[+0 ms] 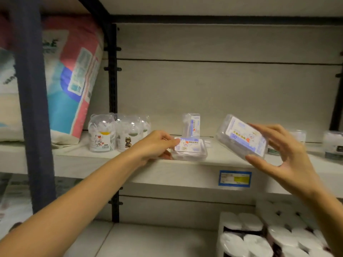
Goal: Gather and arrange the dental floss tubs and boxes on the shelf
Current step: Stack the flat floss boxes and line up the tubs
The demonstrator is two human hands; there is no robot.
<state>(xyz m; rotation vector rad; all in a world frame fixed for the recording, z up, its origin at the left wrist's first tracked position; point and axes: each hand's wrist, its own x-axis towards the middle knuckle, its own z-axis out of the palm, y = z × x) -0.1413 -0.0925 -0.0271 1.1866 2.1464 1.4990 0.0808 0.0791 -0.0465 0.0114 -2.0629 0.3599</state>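
Note:
My left hand (157, 145) grips the left end of a clear floss box (191, 150) lying flat near the front edge of the shelf (111, 164). My right hand (284, 154) holds a second clear box (243, 138) tilted in the air above the shelf, thumb under it and fingers over its far end. A third box (191, 125) stands upright behind the flat one. Several clear round floss tubs with cartoon labels (118, 132) are grouped at the shelf's left.
A large soft pack (74, 71) leans at the left beyond a black upright post (112, 71). More clear tubs (332, 143) sit at the shelf's far right. A blue price tag (234, 178) is on the shelf lip. Toilet rolls (259, 234) lie below.

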